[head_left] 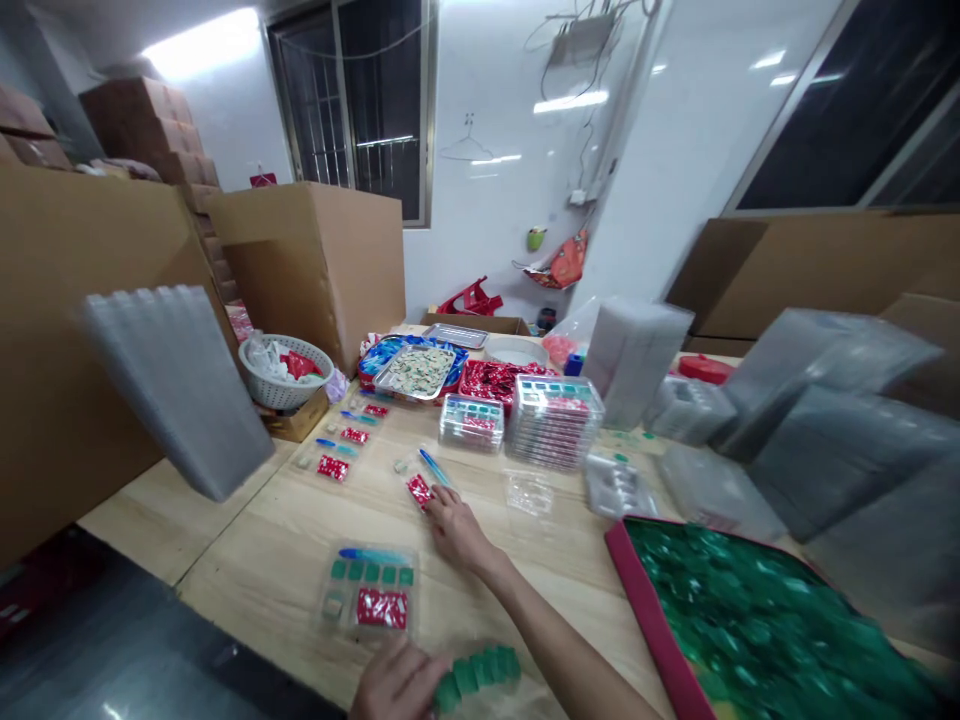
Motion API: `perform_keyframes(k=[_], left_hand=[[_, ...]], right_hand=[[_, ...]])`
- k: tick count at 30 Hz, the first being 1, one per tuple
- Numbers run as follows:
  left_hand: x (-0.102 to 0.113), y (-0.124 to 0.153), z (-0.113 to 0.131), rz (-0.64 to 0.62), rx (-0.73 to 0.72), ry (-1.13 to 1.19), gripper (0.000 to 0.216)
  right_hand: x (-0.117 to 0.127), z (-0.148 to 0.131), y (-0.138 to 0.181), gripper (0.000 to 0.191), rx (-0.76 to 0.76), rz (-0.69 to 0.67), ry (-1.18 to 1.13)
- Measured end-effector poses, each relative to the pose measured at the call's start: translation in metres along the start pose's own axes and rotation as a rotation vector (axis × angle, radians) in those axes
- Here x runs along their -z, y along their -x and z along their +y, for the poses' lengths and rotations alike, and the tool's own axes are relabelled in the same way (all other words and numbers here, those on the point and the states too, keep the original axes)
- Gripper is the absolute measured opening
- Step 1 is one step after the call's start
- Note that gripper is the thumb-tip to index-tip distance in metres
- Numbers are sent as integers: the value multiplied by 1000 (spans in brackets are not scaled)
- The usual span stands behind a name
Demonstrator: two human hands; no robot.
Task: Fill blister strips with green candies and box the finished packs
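My right hand [456,532] reaches to the middle of the table, its fingers closed at the near edge of a clear plastic tray. A red patterned packet [419,490] and a blue pen [433,466] lie in that tray. Low in the view, my left hand [397,682] is curled at the end of a row of green square pieces [480,672] and seems to hold it; its fingertips are partly hidden. Just beyond it lies another clear tray [411,625] with a blue pen [375,555], a line of green squares [373,572] and a red packet [382,607].
Several filled trays [332,467] line the left. Filled clear boxes [555,425] are stacked behind my right hand. A red-rimmed box of green pieces [750,600] stands at right, and stacked clear plastic trays [176,390] stand at left. A metal tray [386,385] of small pieces lies at the back.
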State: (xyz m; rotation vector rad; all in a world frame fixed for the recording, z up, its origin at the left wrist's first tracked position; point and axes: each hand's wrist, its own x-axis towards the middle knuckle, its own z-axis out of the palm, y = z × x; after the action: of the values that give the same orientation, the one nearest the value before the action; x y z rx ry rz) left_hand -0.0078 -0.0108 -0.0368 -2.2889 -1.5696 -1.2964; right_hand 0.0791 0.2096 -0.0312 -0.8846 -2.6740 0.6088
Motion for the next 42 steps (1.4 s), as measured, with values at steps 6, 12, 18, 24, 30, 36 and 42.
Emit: perform_keyframes(k=[6, 12, 18, 24, 30, 36, 42], left_hand=[[53, -61, -37, -70, 841, 618, 25], [22, -115, -102, 96, 1053, 877, 30], [-26, -144, -162, -34, 1069, 619, 19], [-55, -160, -195, -242, 1048, 167, 13], [-63, -158, -203, -470, 984, -33, 17], [-62, -150, -194, -509, 993, -112, 19], [-31, -160, -183, -439, 1021, -130, 25]], right_hand=[[13, 22, 48, 33, -183, 223, -417], [24, -4, 76, 41, -524, 236, -1214], [12, 4, 25, 47, -598, 417, -923], [4, 27, 3, 27, -718, 414, -527], [5, 30, 9, 11, -765, 332, -288], [0, 32, 10, 17, -784, 281, -267], [1, 22, -1, 28, -730, 286, -363]])
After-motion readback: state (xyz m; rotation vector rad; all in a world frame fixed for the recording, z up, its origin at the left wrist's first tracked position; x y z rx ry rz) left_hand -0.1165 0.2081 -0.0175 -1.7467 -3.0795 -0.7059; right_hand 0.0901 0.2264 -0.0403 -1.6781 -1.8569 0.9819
